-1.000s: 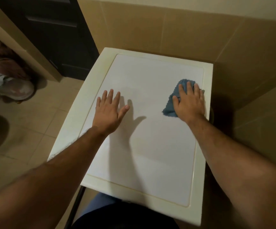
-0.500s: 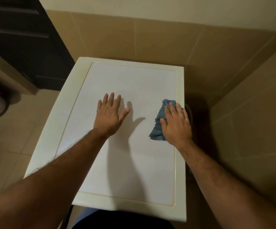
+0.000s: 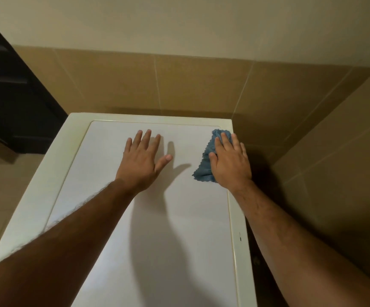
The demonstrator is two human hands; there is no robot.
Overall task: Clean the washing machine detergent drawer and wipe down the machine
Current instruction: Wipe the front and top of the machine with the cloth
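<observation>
The right hand (image 3: 230,161) has pushed the blue cloth (image 3: 207,161) back up along the right side of the washing machine top (image 3: 179,218), so it is near the far corner again. Half a second ago it was closer to the middle.

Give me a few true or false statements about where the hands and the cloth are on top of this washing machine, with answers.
1. The right hand presses a blue scalloped-edge cloth flat. True.
2. The left hand grips the cloth. False: it lies flat on the bare white washing machine top, apart from the cloth.
3. The cloth sits near the top's far right corner. True.
4. The cloth is bright red. False: it is blue.
</observation>
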